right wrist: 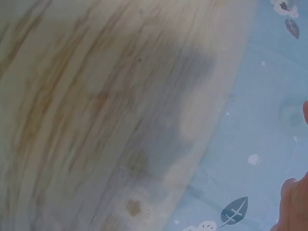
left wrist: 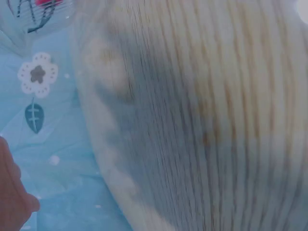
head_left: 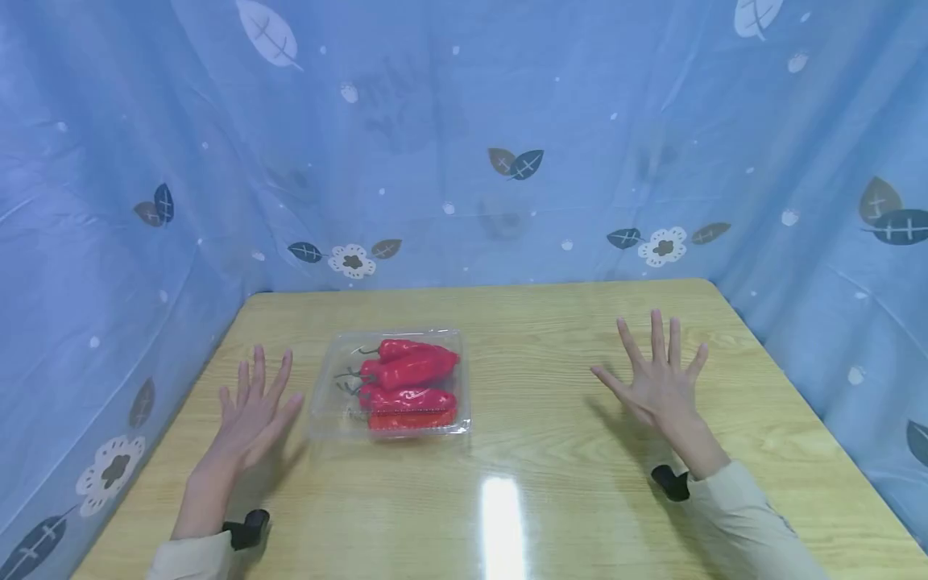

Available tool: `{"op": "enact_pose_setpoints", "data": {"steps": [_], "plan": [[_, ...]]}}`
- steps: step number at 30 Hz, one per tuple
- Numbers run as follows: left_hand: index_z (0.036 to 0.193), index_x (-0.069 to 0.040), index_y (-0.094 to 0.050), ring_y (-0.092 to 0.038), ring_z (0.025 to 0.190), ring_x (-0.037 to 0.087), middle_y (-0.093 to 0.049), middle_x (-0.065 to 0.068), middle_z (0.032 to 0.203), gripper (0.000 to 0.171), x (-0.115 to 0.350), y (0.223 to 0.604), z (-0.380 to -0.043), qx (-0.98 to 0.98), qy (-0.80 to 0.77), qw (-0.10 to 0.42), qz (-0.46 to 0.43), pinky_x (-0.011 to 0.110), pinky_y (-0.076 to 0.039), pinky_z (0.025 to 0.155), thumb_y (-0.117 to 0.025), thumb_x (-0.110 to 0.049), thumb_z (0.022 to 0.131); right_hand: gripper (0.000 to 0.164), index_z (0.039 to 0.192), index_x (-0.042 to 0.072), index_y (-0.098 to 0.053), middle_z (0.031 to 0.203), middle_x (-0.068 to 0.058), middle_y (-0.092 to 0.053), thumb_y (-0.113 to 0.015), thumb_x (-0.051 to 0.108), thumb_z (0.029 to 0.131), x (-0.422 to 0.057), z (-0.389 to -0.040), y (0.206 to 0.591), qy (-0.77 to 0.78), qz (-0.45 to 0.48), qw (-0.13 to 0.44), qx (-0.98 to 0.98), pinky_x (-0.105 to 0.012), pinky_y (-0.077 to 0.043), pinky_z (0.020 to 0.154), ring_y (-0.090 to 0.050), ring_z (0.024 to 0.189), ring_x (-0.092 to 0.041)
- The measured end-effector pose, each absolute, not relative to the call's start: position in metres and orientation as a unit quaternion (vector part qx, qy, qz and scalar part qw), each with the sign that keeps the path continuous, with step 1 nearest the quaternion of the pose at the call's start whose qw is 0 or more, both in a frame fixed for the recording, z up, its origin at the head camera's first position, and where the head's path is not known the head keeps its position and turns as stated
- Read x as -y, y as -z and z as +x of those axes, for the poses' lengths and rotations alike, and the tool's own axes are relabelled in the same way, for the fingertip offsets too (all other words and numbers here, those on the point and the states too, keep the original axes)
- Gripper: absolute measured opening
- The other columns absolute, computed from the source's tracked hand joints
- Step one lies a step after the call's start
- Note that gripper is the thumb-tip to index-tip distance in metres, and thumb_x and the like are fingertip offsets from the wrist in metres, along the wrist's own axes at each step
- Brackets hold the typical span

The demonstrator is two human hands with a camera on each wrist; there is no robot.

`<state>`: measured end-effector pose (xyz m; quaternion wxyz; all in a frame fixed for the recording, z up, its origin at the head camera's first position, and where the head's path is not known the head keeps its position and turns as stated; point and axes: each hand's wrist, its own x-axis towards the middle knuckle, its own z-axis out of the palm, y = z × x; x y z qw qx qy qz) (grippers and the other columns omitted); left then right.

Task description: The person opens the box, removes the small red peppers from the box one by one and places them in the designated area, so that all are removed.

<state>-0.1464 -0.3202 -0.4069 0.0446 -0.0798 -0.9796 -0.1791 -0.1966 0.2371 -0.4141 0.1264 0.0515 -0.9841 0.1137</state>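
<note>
Several red peppers (head_left: 409, 369) with dark stems lie in a clear plastic box (head_left: 329, 423) left of the table's middle. My left hand (head_left: 250, 423) is held over the table just left of the box, fingers spread and holding nothing. Far to the right, my right hand (head_left: 661, 387) is also spread wide, palm down, with nothing in it. In the left wrist view a corner of the clear box (left wrist: 65, 19) shows at the top left, and part of the left hand (left wrist: 14, 192) at the edge. Part of the right hand (right wrist: 294, 204) shows in the right wrist view.
The wood-grain table (head_left: 536, 387) has a bright light reflection near its front. A blue curtain (head_left: 449, 161) with leaf and flower prints hangs behind it and along both sides. Each wrist wears a black strap device, such as the right one (head_left: 670, 482).
</note>
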Motion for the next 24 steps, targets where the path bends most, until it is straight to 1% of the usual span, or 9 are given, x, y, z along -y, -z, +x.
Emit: {"op": "enact_pose_setpoints", "data": {"steps": [4,7,11,13,16,19,21,24], "plan": [[0.153,-0.021,0.011,0.028,0.135,0.043,0.035,0.012,0.150,0.066,0.316,0.408,-0.147,0.970,0.224,0.029,-0.088,0.076,0.016,0.093,-0.025,-0.044,0.103,0.085,0.155,0.025,-0.005,0.156,-0.017,0.020,-0.039,0.068,0.090,-0.232,-0.194,0.415,-0.132,0.054,0.117,0.983,-0.072,0.016,0.098,0.021,0.140,-0.040],[0.153,-0.021,0.013,0.027,0.136,0.044,0.036,0.011,0.150,0.065,0.309,0.409,-0.145,0.957,0.274,0.012,-0.091,0.074,0.018,0.093,-0.025,-0.043,0.104,0.085,0.156,0.022,-0.006,0.156,-0.019,0.019,-0.039,0.067,0.091,-0.223,-0.191,0.414,-0.150,0.064,0.107,0.981,-0.072,0.016,0.098,0.020,0.140,-0.042],[0.153,-0.018,0.013,0.024,0.137,0.045,0.034,0.012,0.151,0.069,0.298,0.408,-0.144,0.940,0.331,-0.015,-0.087,0.073,0.017,0.095,-0.028,-0.043,0.103,0.083,0.156,0.020,-0.005,0.156,-0.018,0.019,-0.037,0.065,0.093,-0.206,-0.187,0.411,-0.175,0.078,0.090,0.977,-0.070,0.017,0.098,0.024,0.139,-0.040],[0.151,-0.017,0.018,0.023,0.137,0.046,0.034,0.013,0.151,0.073,0.293,0.407,-0.145,0.922,0.375,-0.034,-0.084,0.073,0.015,0.096,-0.029,-0.045,0.103,0.082,0.155,0.019,-0.003,0.156,-0.018,0.019,-0.036,0.063,0.095,-0.196,-0.185,0.408,-0.191,0.088,0.078,0.975,-0.070,0.017,0.099,0.025,0.138,-0.039],[0.144,-0.025,0.032,0.021,0.137,0.046,0.033,0.014,0.152,0.078,0.286,0.406,-0.144,0.886,0.450,-0.077,-0.073,0.071,0.009,0.100,-0.030,-0.045,0.103,0.077,0.155,0.017,-0.002,0.156,-0.019,0.016,-0.035,0.057,0.098,-0.178,-0.180,0.405,-0.235,0.109,0.056,0.964,-0.071,0.016,0.099,0.025,0.138,-0.039],[0.139,-0.030,0.038,0.019,0.139,0.042,0.030,0.014,0.153,0.078,0.281,0.404,-0.141,0.850,0.509,-0.114,-0.069,0.067,0.003,0.105,-0.031,-0.040,0.104,0.073,0.155,0.016,0.001,0.157,-0.020,0.012,-0.034,0.050,0.101,-0.159,-0.177,0.404,-0.282,0.135,0.036,0.949,-0.072,0.014,0.098,0.023,0.138,-0.041],[0.141,-0.028,0.036,0.016,0.141,0.039,0.024,0.015,0.156,0.076,0.279,0.401,-0.139,0.843,0.519,-0.126,-0.067,0.065,0.000,0.107,-0.031,-0.036,0.105,0.071,0.155,0.017,0.001,0.157,-0.019,0.010,-0.034,0.047,0.102,-0.146,-0.177,0.404,-0.308,0.152,0.028,0.939,-0.072,0.014,0.099,0.021,0.139,-0.041],[0.146,-0.020,0.028,0.014,0.142,0.038,0.020,0.014,0.157,0.075,0.278,0.397,-0.138,0.838,0.525,-0.135,-0.063,0.063,0.001,0.108,-0.032,-0.037,0.105,0.070,0.155,0.015,0.000,0.158,-0.018,0.007,-0.035,0.045,0.102,-0.129,-0.177,0.404,-0.339,0.173,0.022,0.924,-0.072,0.011,0.100,0.019,0.140,-0.042]]}}
